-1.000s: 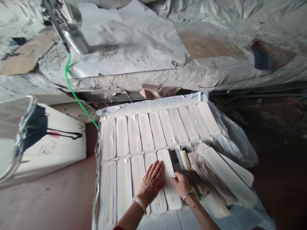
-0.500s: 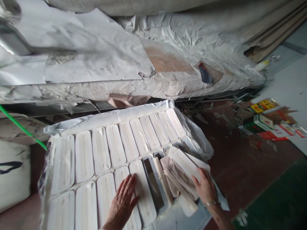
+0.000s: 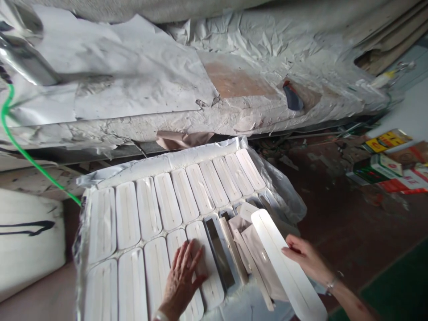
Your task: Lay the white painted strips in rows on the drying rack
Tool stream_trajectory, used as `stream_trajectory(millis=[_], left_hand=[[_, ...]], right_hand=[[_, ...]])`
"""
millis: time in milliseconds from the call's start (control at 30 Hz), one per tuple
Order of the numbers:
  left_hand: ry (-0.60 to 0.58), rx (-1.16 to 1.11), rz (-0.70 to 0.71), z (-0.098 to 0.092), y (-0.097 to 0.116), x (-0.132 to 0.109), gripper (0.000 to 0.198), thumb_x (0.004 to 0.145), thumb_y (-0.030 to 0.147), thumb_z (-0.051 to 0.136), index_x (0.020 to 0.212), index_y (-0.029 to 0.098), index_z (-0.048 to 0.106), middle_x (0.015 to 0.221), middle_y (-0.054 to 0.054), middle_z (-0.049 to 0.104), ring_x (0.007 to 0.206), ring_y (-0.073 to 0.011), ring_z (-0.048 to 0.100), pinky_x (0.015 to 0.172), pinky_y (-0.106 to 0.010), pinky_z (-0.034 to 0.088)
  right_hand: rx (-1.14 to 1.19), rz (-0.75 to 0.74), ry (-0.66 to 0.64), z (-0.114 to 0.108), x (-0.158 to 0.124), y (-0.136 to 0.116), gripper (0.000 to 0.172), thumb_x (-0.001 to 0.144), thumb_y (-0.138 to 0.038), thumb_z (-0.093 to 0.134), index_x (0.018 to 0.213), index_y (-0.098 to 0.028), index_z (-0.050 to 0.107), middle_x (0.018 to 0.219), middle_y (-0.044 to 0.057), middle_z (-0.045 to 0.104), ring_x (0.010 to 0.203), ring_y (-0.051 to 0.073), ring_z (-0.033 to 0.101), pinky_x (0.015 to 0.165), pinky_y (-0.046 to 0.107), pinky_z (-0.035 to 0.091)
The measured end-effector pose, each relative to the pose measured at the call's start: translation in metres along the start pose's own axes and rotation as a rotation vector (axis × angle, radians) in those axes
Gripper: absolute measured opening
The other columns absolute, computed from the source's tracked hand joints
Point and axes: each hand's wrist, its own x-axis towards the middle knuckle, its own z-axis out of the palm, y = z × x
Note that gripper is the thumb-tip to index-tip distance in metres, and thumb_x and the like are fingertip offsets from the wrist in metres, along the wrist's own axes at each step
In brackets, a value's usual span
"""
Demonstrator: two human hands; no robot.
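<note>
My left hand (image 3: 182, 278) lies flat, fingers spread, on the white oblong plates (image 3: 167, 200) set in two rows on a plastic-lined tray (image 3: 100, 180). My right hand (image 3: 306, 258) grips the edge of one long white plate (image 3: 284, 267) and holds it tilted above the tray's right end. Beside my left hand an empty dark slot (image 3: 220, 252) shows in the front row. Loose plates and beige strips (image 3: 249, 249) lie heaped under the lifted plate.
A paint-crusted bench covered in crumpled paper (image 3: 167, 89) runs behind the tray. A green hose (image 3: 30, 156) hangs at the left above a white slab with black marks (image 3: 26, 236). Coloured boxes (image 3: 384, 165) lie on the red floor at the right.
My right hand has left the heap and raised one long plate off it, moving right. My left hand stays flat on the front row. The view has shifted right.
</note>
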Motion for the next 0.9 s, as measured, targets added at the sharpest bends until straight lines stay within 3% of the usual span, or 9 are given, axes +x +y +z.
stream_trajectory(millis=[67,167,400,500,633,733,900], left_hand=[[-0.014,0.025,-0.002,-0.001,-0.001,0.000,0.073,0.089,0.042,0.058,0.152,0.029,0.024,0.159,-0.008,0.022,0.146,-0.0328,0.023,0.112,-0.054,0.039],[-0.020,0.058,0.003,-0.004,-0.003,0.001,0.075,0.088,0.048,0.058,0.152,0.030,0.024,0.159,-0.008,0.022,0.145,-0.0334,0.025,0.111,-0.052,0.040],[-0.051,0.130,0.001,-0.007,-0.003,0.000,0.082,0.086,0.055,0.058,0.153,0.027,0.020,0.160,-0.010,0.018,0.145,-0.0332,0.024,0.110,-0.050,0.041],[-0.049,0.130,0.002,-0.006,-0.003,-0.002,0.080,0.087,0.055,0.057,0.153,0.027,0.021,0.160,-0.009,0.018,0.145,-0.0334,0.023,0.111,-0.051,0.040],[-0.028,0.090,0.002,-0.004,-0.005,-0.005,0.081,0.087,0.049,0.061,0.153,0.025,0.022,0.160,-0.011,0.017,0.146,-0.0339,0.021,0.113,-0.052,0.038],[-0.003,0.035,0.042,-0.002,-0.006,-0.006,0.081,0.086,0.042,0.063,0.152,0.017,0.023,0.160,-0.011,0.020,0.147,-0.0320,0.018,0.115,-0.050,0.035],[-0.001,-0.021,0.151,0.002,-0.008,-0.001,0.080,0.086,0.036,0.061,0.150,0.007,0.024,0.159,-0.010,0.022,0.147,-0.0282,0.018,0.117,-0.045,0.035]], right_hand=[[0.215,0.021,-0.057,-0.003,-0.016,-0.022,0.035,0.083,-0.052,0.050,0.069,-0.023,0.037,0.062,-0.005,0.036,0.057,0.012,0.038,0.054,0.023,0.035],[0.319,0.011,0.025,0.013,-0.030,-0.056,0.038,0.083,-0.055,0.057,0.070,-0.023,0.040,0.064,-0.004,0.036,0.059,0.013,0.038,0.054,0.023,0.035],[0.077,-0.222,0.361,0.103,-0.029,-0.112,0.032,0.093,-0.048,0.048,0.075,-0.022,0.051,0.056,-0.004,0.044,0.050,0.011,0.043,0.052,0.022,0.035],[-0.021,-0.298,0.448,0.138,-0.028,-0.113,0.032,0.097,-0.043,0.043,0.075,-0.021,0.053,0.056,-0.004,0.046,0.048,0.011,0.046,0.054,0.022,0.035],[-0.073,-0.252,0.350,0.164,-0.029,-0.091,0.036,0.098,-0.046,0.037,0.074,-0.022,0.049,0.054,-0.004,0.047,0.046,0.012,0.049,0.052,0.024,0.034],[-0.094,-0.160,0.276,0.164,-0.023,-0.076,0.039,0.098,-0.051,0.033,0.073,-0.023,0.046,0.053,-0.002,0.050,0.046,0.013,0.051,0.049,0.025,0.032],[-0.244,-0.145,0.338,0.153,-0.008,-0.073,0.041,0.098,-0.051,0.030,0.077,-0.023,0.052,0.056,0.002,0.058,0.050,0.019,0.058,0.052,0.030,0.029]])
